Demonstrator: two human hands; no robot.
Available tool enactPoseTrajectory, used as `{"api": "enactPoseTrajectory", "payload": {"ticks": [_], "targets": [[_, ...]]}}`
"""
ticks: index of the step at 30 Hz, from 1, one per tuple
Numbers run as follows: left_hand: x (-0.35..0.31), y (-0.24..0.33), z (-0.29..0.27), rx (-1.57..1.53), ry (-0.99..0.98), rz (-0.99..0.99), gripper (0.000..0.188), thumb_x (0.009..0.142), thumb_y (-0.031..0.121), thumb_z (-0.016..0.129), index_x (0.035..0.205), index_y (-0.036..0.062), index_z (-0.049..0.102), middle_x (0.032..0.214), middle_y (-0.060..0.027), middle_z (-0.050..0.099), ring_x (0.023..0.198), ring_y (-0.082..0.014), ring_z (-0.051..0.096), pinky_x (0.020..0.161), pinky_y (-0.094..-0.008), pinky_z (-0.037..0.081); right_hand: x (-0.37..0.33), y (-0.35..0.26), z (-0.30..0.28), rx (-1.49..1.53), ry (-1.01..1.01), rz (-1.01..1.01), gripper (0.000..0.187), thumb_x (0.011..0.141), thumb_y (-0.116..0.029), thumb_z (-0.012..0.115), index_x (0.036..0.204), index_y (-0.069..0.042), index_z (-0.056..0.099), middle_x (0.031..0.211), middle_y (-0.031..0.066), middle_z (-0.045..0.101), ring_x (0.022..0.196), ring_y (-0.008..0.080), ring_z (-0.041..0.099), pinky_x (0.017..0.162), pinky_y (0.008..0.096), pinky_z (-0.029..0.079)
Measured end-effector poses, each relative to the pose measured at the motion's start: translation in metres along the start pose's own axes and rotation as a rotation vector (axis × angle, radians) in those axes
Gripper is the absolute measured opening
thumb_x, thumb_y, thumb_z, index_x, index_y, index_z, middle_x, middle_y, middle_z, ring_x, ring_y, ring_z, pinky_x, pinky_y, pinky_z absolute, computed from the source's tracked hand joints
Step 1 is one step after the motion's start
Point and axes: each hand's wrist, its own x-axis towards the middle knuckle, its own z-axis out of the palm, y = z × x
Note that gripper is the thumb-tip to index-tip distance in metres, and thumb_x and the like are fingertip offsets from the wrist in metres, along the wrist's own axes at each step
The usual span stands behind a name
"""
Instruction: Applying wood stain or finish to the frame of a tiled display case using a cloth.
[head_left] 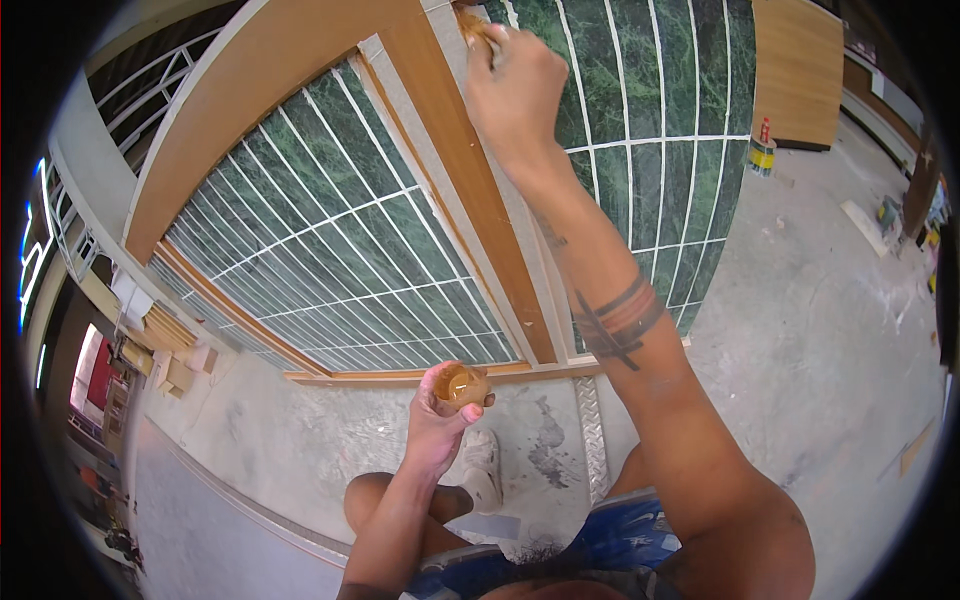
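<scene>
My left hand (440, 425) is closed around a small round cup (462, 386) with amber-brown liquid inside, held low in front of the wooden frame. Up at the top edge of the view, my right hand (515, 85) is closed on a small yellowish-brown wad (476, 28), mostly covered by my fingers; its kind is unclear. That wad is at the upper end of the pale upright strip beside the brown wooden post (470, 190). On both sides of the post, green marbled panels (350, 230) are crossed by white lines.
A yellow can with a red top (763, 150) stands on the grey concrete floor (800, 330) at right, near a wooden board (797, 70). Cardboard boxes (174, 375) sit at left. A ridged metal strip (592, 430) runs along the floor beside my shoe (482, 465).
</scene>
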Motion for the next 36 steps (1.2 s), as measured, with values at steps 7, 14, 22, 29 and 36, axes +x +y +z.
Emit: {"api": "enactPoseTrajectory", "payload": {"ticks": [7, 14, 22, 29, 36], "targets": [[0.001, 0.002, 0.005, -0.029, -0.027, 0.010, 0.071, 0.074, 0.015, 0.089, 0.132, 0.0084, 0.050, 0.127, -0.0149, 0.061, 0.119, -0.0262, 0.060, 0.098, -0.0447, 0.056, 0.012, 0.005, 0.010, -0.074, 0.087, -0.206, 0.019, 0.089, -0.008, 0.063, 0.098, 0.005, 0.073, 0.090, 0.0241, 0.069, 0.078, 0.0380, 0.068, 0.075, 0.0452, 0.053], [0.005, 0.003, 0.006, -0.027, -0.022, 0.005, 0.073, 0.072, 0.016, 0.091, 0.133, 0.0093, 0.050, 0.127, -0.0155, 0.060, 0.119, -0.0259, 0.060, 0.099, -0.0447, 0.056, 0.013, 0.003, 0.013, -0.014, 0.073, -0.133, 0.019, 0.091, -0.009, 0.062, 0.098, 0.005, 0.072, 0.095, 0.0231, 0.069, 0.085, 0.0395, 0.068, 0.078, 0.0462, 0.052], [-0.001, 0.007, 0.008, -0.068, -0.028, 0.017, 0.076, 0.072, 0.015, 0.091, 0.136, 0.0086, 0.049, 0.130, -0.0185, 0.059, 0.115, -0.0277, 0.062, 0.100, -0.0443, 0.055, 0.001, 0.004, 0.003, -0.139, 0.065, -0.177, 0.018, 0.088, -0.009, 0.063, 0.097, 0.002, 0.074, 0.085, 0.0210, 0.069, 0.080, 0.0392, 0.068, 0.075, 0.0451, 0.053], [-0.005, 0.005, 0.009, -0.055, -0.011, 0.000, 0.077, 0.072, 0.019, 0.091, 0.136, 0.0092, 0.049, 0.130, -0.0182, 0.059, 0.116, -0.0269, 0.061, 0.100, -0.0453, 0.055, 0.019, 0.001, 0.012, -0.043, 0.045, -0.126, 0.020, 0.093, -0.013, 0.062, 0.100, 0.002, 0.073, 0.099, 0.0207, 0.069, 0.092, 0.0384, 0.066, 0.084, 0.0468, 0.051], [-0.004, 0.007, 0.005, -0.098, -0.021, 0.010, 0.075, 0.073, 0.017, 0.090, 0.136, 0.0091, 0.050, 0.128, -0.0173, 0.060, 0.107, -0.0257, 0.063, 0.094, -0.0451, 0.055, -0.021, 0.021, -0.016, -0.169, -0.058, -0.148, 0.018, 0.093, -0.013, 0.062, 0.102, 0.000, 0.071, 0.099, 0.0152, 0.069, 0.087, 0.0348, 0.065, 0.082, 0.0426, 0.049]]}}
